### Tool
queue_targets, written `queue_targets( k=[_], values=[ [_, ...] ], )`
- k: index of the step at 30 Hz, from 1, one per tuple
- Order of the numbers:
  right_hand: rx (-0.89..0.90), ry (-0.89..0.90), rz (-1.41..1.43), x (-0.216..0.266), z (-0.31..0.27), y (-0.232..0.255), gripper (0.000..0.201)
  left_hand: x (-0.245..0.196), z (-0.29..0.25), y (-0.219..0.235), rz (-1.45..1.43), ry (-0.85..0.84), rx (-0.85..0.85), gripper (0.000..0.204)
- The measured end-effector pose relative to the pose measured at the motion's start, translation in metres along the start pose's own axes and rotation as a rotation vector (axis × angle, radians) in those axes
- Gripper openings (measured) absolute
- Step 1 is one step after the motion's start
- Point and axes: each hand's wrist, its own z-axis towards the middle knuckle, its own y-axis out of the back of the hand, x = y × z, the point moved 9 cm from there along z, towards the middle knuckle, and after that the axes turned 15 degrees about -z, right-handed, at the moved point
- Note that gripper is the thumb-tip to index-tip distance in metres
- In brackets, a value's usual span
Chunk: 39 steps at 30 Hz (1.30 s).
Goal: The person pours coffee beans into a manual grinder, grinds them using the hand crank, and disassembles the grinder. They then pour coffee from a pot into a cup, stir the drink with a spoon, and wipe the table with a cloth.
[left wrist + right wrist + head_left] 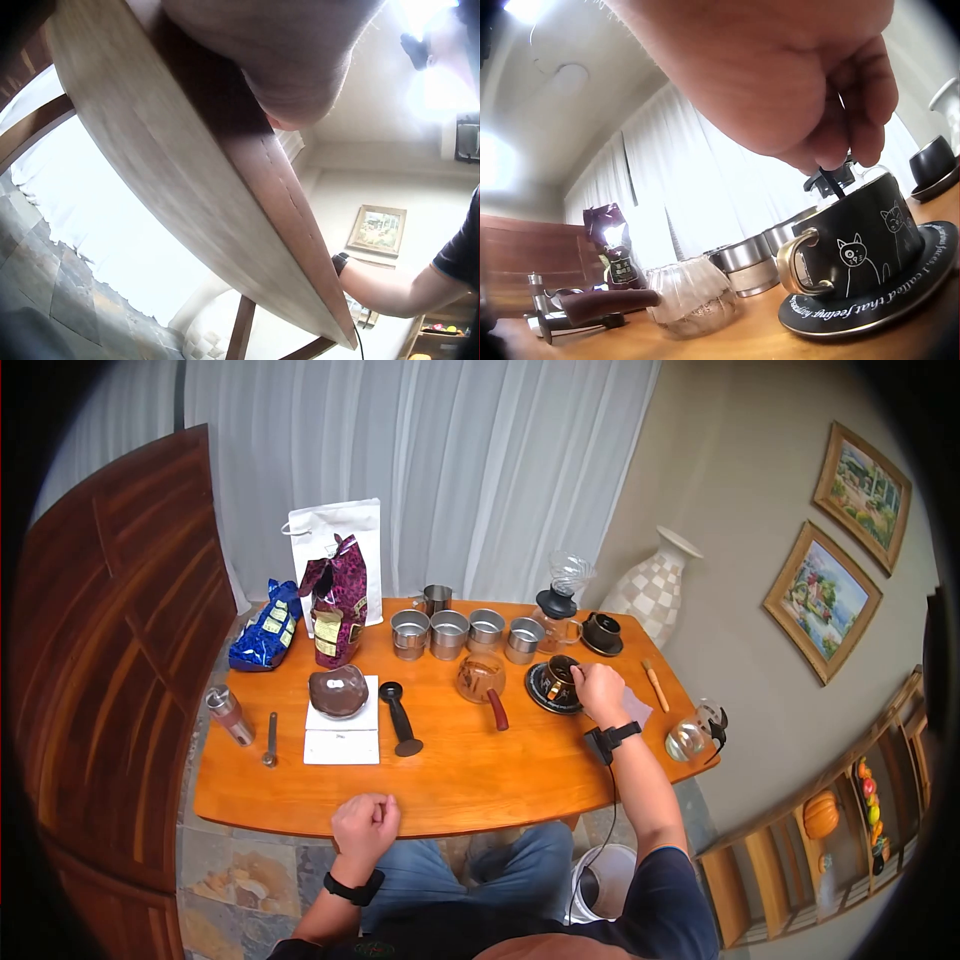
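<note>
In the head view the right hand [600, 693] is over a black cup [560, 672] on a black saucer [540, 690]. Its fingers pinch a thin dark handle [831, 182] that reaches down into the cup [855, 251] in the right wrist view; the handle's lower end is hidden. Cat drawings and a gold-coloured cup handle show there, above white lettering on the saucer [832, 322]. The left hand [366, 826] lies at the table's front edge, fingers curled, with nothing visible in it. The left wrist view shows only part of this hand [292, 67], beside the table edge.
Left of the cup is a glass pot [480, 675] with a red handle; metal cups [448, 635] stand behind it. A glass jug [688, 740] and a brush [655, 685] are at right. Bags [340, 610], a brown dish [338, 691] and a black scoop [401, 720] are at left.
</note>
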Motion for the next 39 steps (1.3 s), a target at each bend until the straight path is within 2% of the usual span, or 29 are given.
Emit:
queue_targets(
  k=[9, 21, 33, 39],
  values=[
    [-0.042, 0.091, 0.027, 0.015, -0.014, 0.019, 0.026, -0.002, 0.001, 0.001, 0.0, -0.01, 0.001, 0.022],
    [-0.047, -0.007, 0.017, 0.004, 0.002, -0.002, 0.026, -0.003, 0.001, 0.002, 0.0, -0.019, -0.008, 0.023],
    [-0.034, 0.07, 0.033, 0.009, -0.016, 0.022, 0.025, -0.004, 0.002, 0.0, -0.004, -0.022, 0.004, 0.022],
    [-0.029, 0.051, 0.055, 0.008, -0.005, 0.011, 0.026, -0.004, 0.002, 0.002, 0.009, -0.022, -0.007, 0.023]
  ],
)
